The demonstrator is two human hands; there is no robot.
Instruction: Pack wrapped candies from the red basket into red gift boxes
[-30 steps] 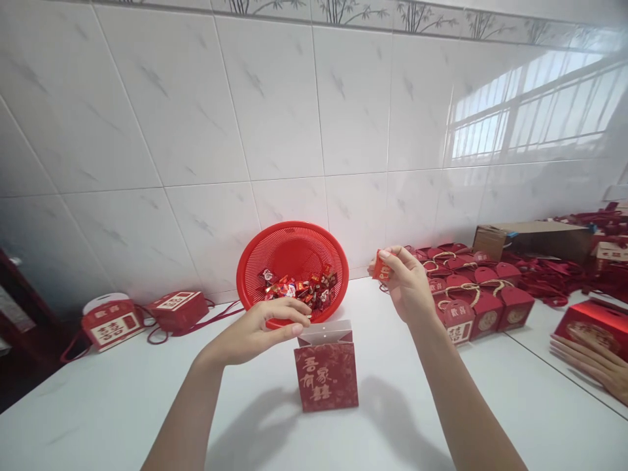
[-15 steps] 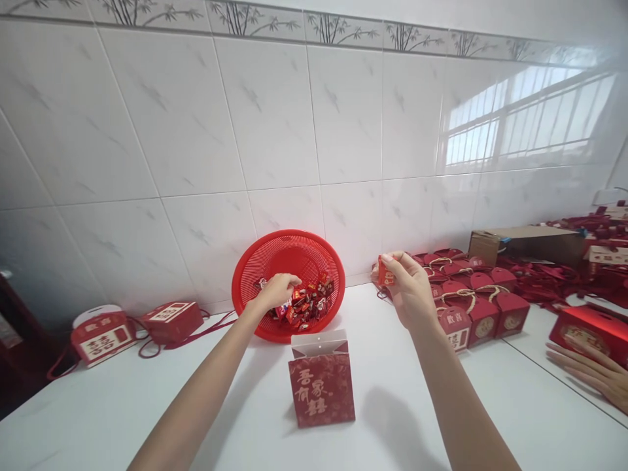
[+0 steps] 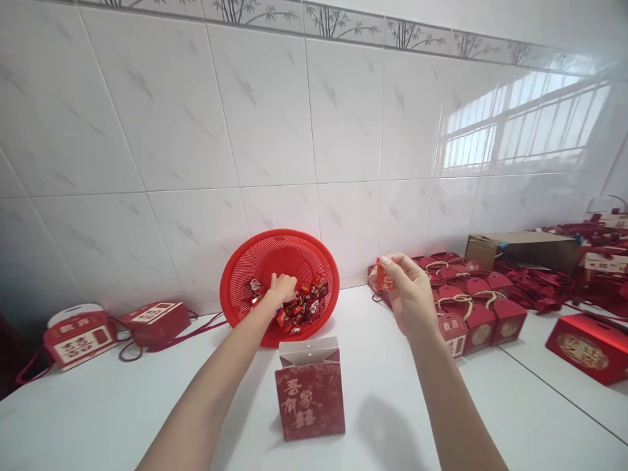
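My right hand (image 3: 409, 291) pinches a red packet (image 3: 384, 277), between one and two o'clock from the red bag (image 3: 311, 407) on the surface (image 3: 73, 422). Between eleven and twelve, my left hand (image 3: 283, 288) dips among wrapped sweets (image 3: 300, 316) in the red basket (image 3: 229, 288), grip hidden.

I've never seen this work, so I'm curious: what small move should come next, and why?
Perhaps the left hand should pinch one of the candies: it is inside the basket where they lie, while the right hand holds a small red packet.
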